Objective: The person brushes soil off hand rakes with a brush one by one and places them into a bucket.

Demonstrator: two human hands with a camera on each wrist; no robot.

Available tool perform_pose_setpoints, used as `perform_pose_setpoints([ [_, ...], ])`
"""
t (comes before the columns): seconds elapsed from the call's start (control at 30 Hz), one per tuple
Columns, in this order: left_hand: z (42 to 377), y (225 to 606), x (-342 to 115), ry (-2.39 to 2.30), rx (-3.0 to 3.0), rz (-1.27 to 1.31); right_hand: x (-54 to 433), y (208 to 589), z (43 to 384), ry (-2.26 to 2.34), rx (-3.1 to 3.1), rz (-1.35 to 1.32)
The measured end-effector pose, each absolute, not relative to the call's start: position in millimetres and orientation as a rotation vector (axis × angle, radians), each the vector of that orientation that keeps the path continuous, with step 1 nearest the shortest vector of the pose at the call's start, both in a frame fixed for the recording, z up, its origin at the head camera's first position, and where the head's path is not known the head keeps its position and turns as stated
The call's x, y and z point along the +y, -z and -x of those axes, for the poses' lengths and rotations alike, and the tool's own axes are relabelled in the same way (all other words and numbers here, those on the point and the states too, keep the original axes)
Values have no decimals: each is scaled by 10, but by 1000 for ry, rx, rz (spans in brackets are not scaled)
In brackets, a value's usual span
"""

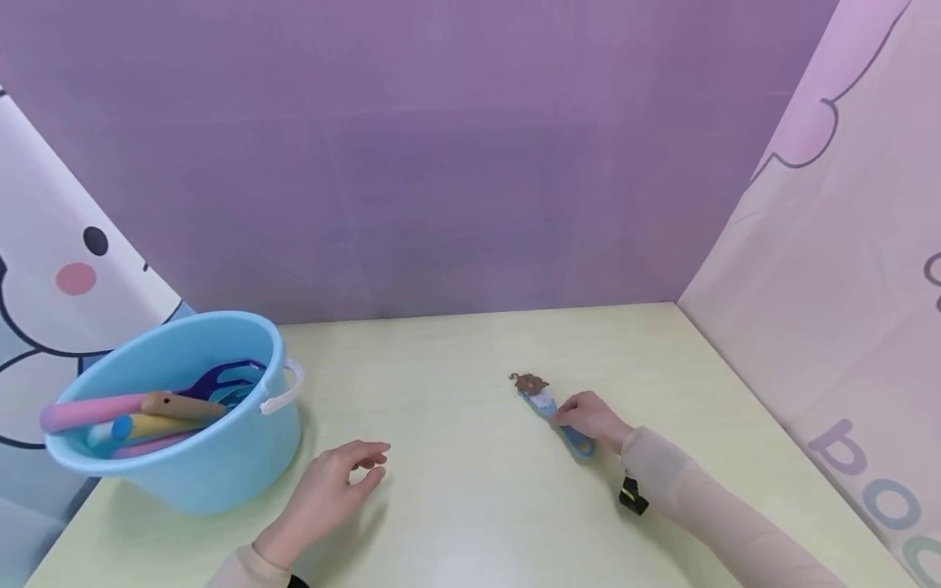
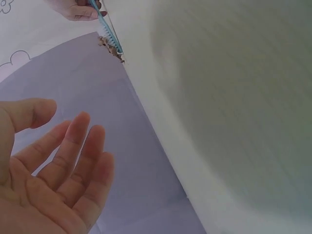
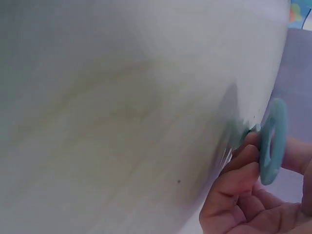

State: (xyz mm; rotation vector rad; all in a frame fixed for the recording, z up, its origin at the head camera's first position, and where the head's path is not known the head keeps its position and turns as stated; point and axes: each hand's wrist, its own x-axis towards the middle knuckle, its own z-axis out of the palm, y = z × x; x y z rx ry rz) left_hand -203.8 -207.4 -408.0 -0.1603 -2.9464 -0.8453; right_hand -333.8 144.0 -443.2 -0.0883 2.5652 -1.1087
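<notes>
My right hand point(image 1: 592, 419) pinches a blue brush point(image 1: 578, 442) by its handle, on the right half of the table. Pale bristles show at its far end, close against a small pile of brown crumbs point(image 1: 529, 383). The left wrist view catches the same brush point(image 2: 108, 28) from the side, bristles over the crumbs. From the right wrist, the looped end of the handle point(image 3: 278, 141) sticks out past the curled fingers point(image 3: 236, 183). Holding nothing, my left hand point(image 1: 332, 487) hovers over the table beside the bucket, its fingers point(image 2: 80, 158) loosely bent and spread.
A light blue bucket point(image 1: 220, 474) with a white handle point(image 1: 285, 392) stands on the left of the pale table point(image 1: 434, 523). Inside are pink, wooden and yellow handles and a dark blue slotted tool point(image 1: 220, 380). A purple backdrop point(image 1: 441, 204) rises behind; printed panels flank both sides.
</notes>
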Motion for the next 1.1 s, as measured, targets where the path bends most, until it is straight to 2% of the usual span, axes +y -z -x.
perform_pose_setpoints([
  [0.3,2030,4111,-2101,849,-2978,175,1464,4513,3381,1020,2654,152],
  [0.9,2047,4134,-2194,841,-2957,157,1388,4439,3339,1084,2573,118],
  [1.1,2054,3997,-2238,752,-2831,242,1463,4181,3223,966,2700,314],
])
